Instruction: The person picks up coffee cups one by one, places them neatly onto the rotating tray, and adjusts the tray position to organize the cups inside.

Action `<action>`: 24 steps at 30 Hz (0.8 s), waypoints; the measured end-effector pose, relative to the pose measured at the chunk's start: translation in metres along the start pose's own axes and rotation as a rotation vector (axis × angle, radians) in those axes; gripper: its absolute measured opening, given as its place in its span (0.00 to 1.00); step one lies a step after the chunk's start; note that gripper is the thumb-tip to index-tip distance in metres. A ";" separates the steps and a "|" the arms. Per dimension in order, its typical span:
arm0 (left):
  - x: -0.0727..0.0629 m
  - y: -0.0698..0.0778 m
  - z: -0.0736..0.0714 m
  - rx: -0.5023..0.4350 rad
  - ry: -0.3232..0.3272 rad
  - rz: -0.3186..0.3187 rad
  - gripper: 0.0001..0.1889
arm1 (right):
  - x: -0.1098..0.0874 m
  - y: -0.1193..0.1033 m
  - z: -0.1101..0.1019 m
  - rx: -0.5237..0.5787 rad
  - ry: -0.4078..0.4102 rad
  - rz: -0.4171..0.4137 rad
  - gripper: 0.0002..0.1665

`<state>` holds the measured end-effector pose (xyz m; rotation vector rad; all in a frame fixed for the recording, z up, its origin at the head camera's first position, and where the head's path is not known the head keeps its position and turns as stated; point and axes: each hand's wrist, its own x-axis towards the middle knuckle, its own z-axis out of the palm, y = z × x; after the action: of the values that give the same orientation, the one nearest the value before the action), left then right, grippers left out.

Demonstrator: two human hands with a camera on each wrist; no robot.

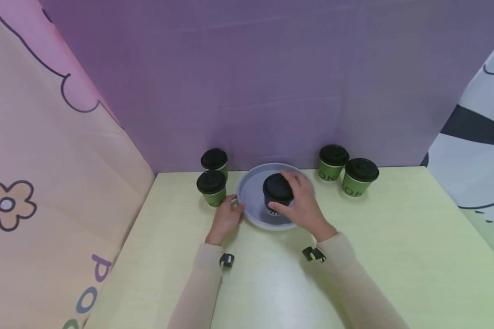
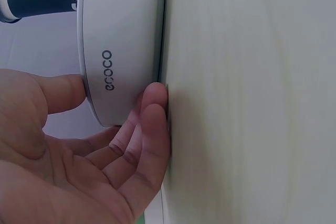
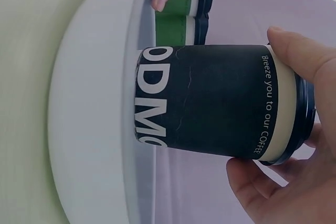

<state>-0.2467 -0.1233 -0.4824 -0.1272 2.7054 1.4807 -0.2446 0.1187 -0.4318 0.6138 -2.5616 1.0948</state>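
Note:
A dark paper coffee cup (image 3: 210, 100) with a black lid (image 1: 278, 186) stands upright within the rim of a round grey tray (image 1: 257, 173). My right hand (image 1: 306, 208) grips this cup near its lid, thumb on one side and fingers on the other. At the tray's left edge, my left hand (image 1: 226, 217) holds the rim. The left wrist view shows the thumb (image 2: 65, 94) on the rim and curled fingers (image 2: 152, 129) against the outer wall, low by the table. Just beyond the left hand is a green cup (image 1: 215, 197) with a black lid.
Another green lidded cup (image 1: 214, 159) stands behind the near left one. Two more green lidded cups, one farther back (image 1: 330, 171) and one nearer (image 1: 354, 186), stand right of the tray. A purple cloth backdrop (image 1: 247, 91) rises at the table's (image 1: 267, 283) far edge.

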 end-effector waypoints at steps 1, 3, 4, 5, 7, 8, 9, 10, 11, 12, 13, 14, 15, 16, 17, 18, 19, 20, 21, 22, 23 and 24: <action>0.000 0.000 0.000 0.003 -0.001 0.000 0.28 | 0.000 0.000 0.001 -0.007 -0.006 -0.002 0.56; 0.000 0.000 0.000 0.006 0.001 -0.001 0.28 | -0.001 -0.002 0.003 -0.008 -0.018 -0.001 0.56; 0.000 0.001 0.000 0.007 0.001 0.001 0.28 | -0.001 -0.002 0.004 -0.009 -0.024 -0.002 0.56; 0.000 0.000 0.000 0.006 0.001 0.004 0.28 | -0.002 -0.003 0.005 -0.010 -0.030 -0.001 0.56; 0.000 0.001 -0.001 0.007 0.003 0.010 0.27 | -0.002 -0.005 0.006 -0.014 -0.040 -0.002 0.56; 0.000 0.001 -0.001 0.007 0.004 0.011 0.27 | -0.002 -0.005 0.006 -0.014 -0.042 -0.003 0.56; 0.000 0.000 0.000 0.009 0.006 0.015 0.27 | -0.003 -0.006 0.006 -0.014 -0.045 -0.002 0.56; 0.001 -0.001 0.000 0.011 0.008 0.018 0.27 | -0.003 -0.007 0.006 -0.013 -0.048 -0.002 0.56; 0.001 -0.001 0.000 0.014 0.011 0.020 0.27 | -0.003 -0.007 0.006 -0.014 -0.053 0.002 0.56; 0.002 -0.001 0.001 0.016 0.014 0.021 0.27 | -0.003 -0.008 0.006 -0.013 -0.059 0.004 0.56; 0.002 -0.002 0.001 0.021 0.016 0.022 0.27 | -0.004 -0.008 0.007 -0.010 -0.065 0.008 0.56; 0.003 -0.003 0.001 0.023 0.018 0.022 0.27 | -0.004 -0.008 0.007 -0.007 -0.072 0.010 0.56; 0.003 -0.003 0.002 0.026 0.018 0.022 0.27 | -0.004 -0.009 0.008 -0.004 -0.079 0.013 0.56; 0.003 -0.003 0.002 0.024 0.018 0.020 0.27 | -0.004 -0.009 0.009 -0.003 -0.083 0.012 0.56; 0.003 -0.003 0.002 0.022 0.018 0.018 0.27 | -0.004 -0.009 0.010 -0.003 -0.087 0.009 0.56; 0.003 -0.003 0.002 0.019 0.017 0.018 0.27 | -0.005 -0.009 0.011 -0.003 -0.089 0.005 0.55; 0.002 -0.003 0.001 0.018 0.015 0.017 0.27 | -0.005 -0.008 0.012 -0.002 -0.088 0.001 0.55; 0.002 -0.002 0.001 0.015 0.013 0.015 0.27 | -0.005 -0.008 0.013 -0.002 -0.087 -0.003 0.55; 0.002 -0.002 0.001 0.014 0.012 0.015 0.27 | -0.005 -0.008 0.013 0.000 -0.085 -0.004 0.55; 0.001 -0.001 0.001 0.012 0.012 0.014 0.27 | -0.005 -0.008 0.014 0.001 -0.083 -0.006 0.55; 0.001 -0.001 0.001 0.010 0.012 0.014 0.27 | -0.005 -0.009 0.014 0.002 -0.082 -0.006 0.54; 0.001 -0.001 0.000 0.011 0.011 0.015 0.27 | -0.005 -0.009 0.015 0.004 -0.081 -0.005 0.54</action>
<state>-0.2476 -0.1234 -0.4832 -0.1161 2.7288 1.4732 -0.2373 0.1035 -0.4385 0.6783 -2.6256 1.0954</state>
